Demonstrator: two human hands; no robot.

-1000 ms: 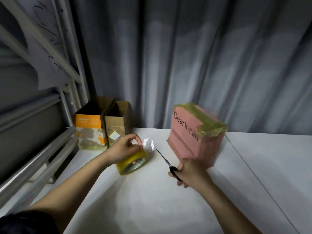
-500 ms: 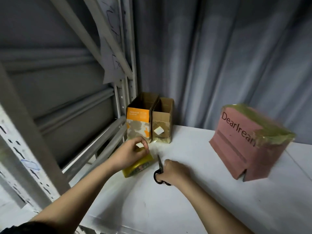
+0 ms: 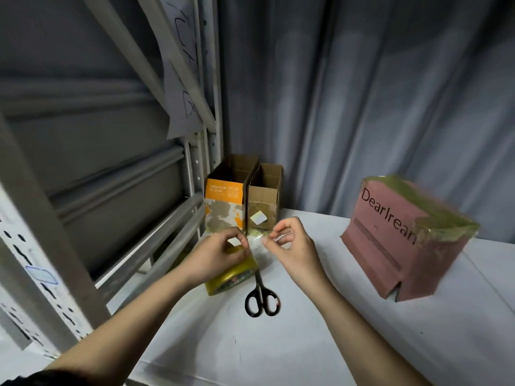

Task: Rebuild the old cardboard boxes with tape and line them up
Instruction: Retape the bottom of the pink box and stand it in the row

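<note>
Yellowish tape roll (image 3: 232, 277): stands on edge on the white table (image 3: 278, 358), the landmark for every place below; it sits near the table's left edge, under the left hand.
Left hand (image 3: 220, 256): fingers curled over the top of the roll, thumb and forefinger pinched together at its upper rim, gripping it.
Right hand (image 3: 292, 246): raised just right of the roll, thumb and forefinger pinched on the end of a clear tape strip (image 3: 257, 246) that runs across to the roll; the other fingers are loosely curled.
Scissors (image 3: 262, 298): black-handled, lying flat on the table just in front of the roll, blades closed and pointing away toward the hands, touched by neither hand.
Orange and brown box (image 3: 223, 201): open-topped, upright in the table's far left corner, beyond the hands.
Plain brown box (image 3: 264, 201): open-topped, touching the orange one on its right side, a pale sticker on its front.
Pink box (image 3: 404, 238): on the right part of the table, well apart from the pair, printed with dark lettering, its top wrapped in yellowish tape, a small gap at its near bottom corner.
Metal shelving (image 3: 69, 218): pale grey frame along the table's left side.
Grey curtain (image 3: 362, 93): hangs behind the table.
</note>
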